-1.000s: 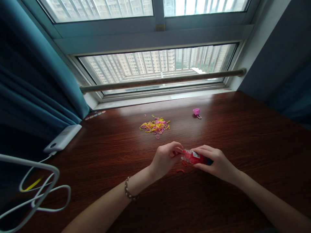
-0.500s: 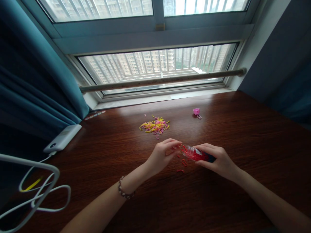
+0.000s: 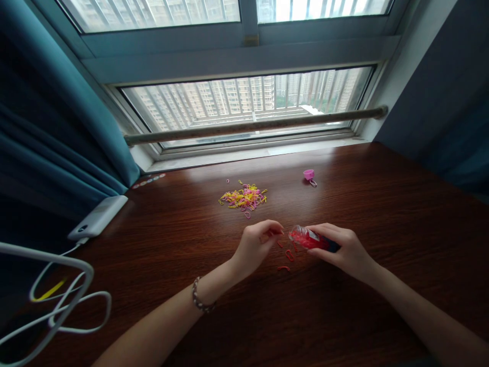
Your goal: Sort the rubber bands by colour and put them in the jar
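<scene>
My right hand (image 3: 344,248) grips a small clear bottle (image 3: 308,238) full of red rubber bands, lying on its side with its open mouth toward the left. My left hand (image 3: 256,244) hovers just left of that mouth, fingers curled with thumb and fingertips close together; whether a band sits between them I cannot make out. A few loose red bands (image 3: 286,256) lie on the wooden table (image 3: 382,214) below the mouth. A pile of yellow and pink bands (image 3: 244,197) lies farther back.
A pink cap (image 3: 308,175) with a ring rests at the back right of the pile. A white power bank (image 3: 98,216) and white cables (image 3: 57,295) sit at the left edge, beside a blue curtain (image 3: 57,117). The window sill runs along the back.
My left hand drew back slightly from the bottle mouth. More red bands now lie on the table under it. The bottle has lifted and tilted a little.
</scene>
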`<state>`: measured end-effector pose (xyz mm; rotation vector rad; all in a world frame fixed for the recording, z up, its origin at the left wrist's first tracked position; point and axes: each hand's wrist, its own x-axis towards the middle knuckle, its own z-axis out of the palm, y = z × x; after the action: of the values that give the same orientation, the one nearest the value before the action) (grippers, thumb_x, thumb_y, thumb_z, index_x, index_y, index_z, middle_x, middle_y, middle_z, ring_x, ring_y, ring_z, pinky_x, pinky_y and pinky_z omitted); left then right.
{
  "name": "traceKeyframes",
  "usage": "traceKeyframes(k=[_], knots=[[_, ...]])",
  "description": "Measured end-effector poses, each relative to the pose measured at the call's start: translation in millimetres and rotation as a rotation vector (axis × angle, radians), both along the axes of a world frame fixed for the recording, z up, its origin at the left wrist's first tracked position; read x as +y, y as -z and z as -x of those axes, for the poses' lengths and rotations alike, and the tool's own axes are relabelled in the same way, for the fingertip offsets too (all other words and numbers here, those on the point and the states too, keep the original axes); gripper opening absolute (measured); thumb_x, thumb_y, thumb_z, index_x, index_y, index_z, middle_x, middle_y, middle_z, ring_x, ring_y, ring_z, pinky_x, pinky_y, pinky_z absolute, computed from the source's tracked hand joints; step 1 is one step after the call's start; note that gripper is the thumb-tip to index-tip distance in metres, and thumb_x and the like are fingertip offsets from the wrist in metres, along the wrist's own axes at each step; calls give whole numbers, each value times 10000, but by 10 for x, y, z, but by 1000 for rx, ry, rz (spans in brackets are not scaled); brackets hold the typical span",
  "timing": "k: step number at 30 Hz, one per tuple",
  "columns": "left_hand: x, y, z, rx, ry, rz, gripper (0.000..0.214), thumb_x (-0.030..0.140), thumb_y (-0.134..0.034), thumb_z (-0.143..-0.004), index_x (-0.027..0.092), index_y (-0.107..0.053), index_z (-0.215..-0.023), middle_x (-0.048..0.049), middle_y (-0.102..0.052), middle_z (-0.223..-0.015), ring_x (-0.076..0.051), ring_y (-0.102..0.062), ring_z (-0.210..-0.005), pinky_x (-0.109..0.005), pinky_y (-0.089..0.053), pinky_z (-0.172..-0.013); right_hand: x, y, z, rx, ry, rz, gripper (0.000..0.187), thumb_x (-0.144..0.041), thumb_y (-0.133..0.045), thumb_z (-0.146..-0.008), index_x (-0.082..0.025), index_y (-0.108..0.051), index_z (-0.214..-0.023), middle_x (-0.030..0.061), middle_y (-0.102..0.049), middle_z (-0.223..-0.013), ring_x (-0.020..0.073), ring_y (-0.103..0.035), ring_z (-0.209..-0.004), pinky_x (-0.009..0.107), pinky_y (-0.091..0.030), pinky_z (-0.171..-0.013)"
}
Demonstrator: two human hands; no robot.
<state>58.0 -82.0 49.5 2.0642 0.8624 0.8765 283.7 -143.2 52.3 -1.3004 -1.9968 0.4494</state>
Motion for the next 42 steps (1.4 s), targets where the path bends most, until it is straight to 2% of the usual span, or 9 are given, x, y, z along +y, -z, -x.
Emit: traceKeyframes(k=[2,6,8,12,19,24,30,38,42], knots=[[33,53,37,112,-5,-20,113,159,-536,-773,150,-610,-858,-41,-604,-822,-118,-558,-713,-226,-454,-663,5,-2,-14,15,40,-23,348,-327,-625,-723,-203,-593,-1046,62,-648,-973,195,-605,-867,289,-493,-762],[98,166,76,396,137,-75,94,151,-559,-748,180,-618,-816,-35,-570,-877,-138,-535,-785,-238,-435,-702,7,-10,-29,33,68,-37,351,-338,-627,-722,-203,-586,-1043,58,-643,-988,194,-603,-879,288,-493,-769],[109,200,66,469,117,-84,60,168,-543,-763,169,-601,-777,-33,-557,-836,-141,-521,-768,-241,-427,-685,6,-14,-29,28,71,-39,351,-339,-627,-721,-203,-586,-1042,59,-644,-985,197,-604,-878,292,-493,-768],[92,211,26,471,119,-63,90,229,-555,-772,161,-597,-731,-32,-549,-797,-147,-503,-764,-244,-411,-685,7,-18,-32,19,74,-46,352,-341,-623,-723,-202,-588,-1045,61,-649,-974,202,-608,-864,301,-495,-764],[16,140,-7,375,387,-15,150,323,-604,-744,195,-645,-813,-27,-578,-817,-145,-500,-803,-242,-393,-733,2,-24,-34,33,88,-40,352,-329,-624,-725,-198,-583,-1049,59,-642,-986,197,-602,-874,292,-490,-768],[40,43,-21,453,419,-28,557,417,-751,-530,206,-582,-1018,-49,-539,-925,-185,-484,-853,-267,-408,-718,2,-29,-34,28,79,-52,349,-341,-617,-727,-202,-587,-1046,62,-647,-980,201,-605,-868,301,-494,-766],[160,92,-36,522,506,-110,143,293,-667,-686,186,-630,-774,-28,-548,-828,-149,-497,-783,-230,-389,-672,3,-33,-35,34,79,-48,348,-338,-620,-726,-202,-586,-1045,64,-645,-978,202,-603,-866,298,-495,-759],[182,180,-124,527,444,-322,133,320,-543,-792,227,-636,-784,-27,-578,-891,-167,-498,-887,-281,-350,-798,-3,-40,-31,34,82,-50,335,-318,-629,-722,-199,-582,-1032,59,-641,-981,195,-599,-876,290,-488,-768],[252,176,-200,487,449,-312,126,312,-569,-778,249,-621,-875,-8,-602,-900,-165,-504,-890,-279,-347,-799,-1,-38,-34,34,74,-47,340,-317,-627,-724,-197,-580,-1038,60,-640,-984,194,-599,-878,288,-488,-768]])
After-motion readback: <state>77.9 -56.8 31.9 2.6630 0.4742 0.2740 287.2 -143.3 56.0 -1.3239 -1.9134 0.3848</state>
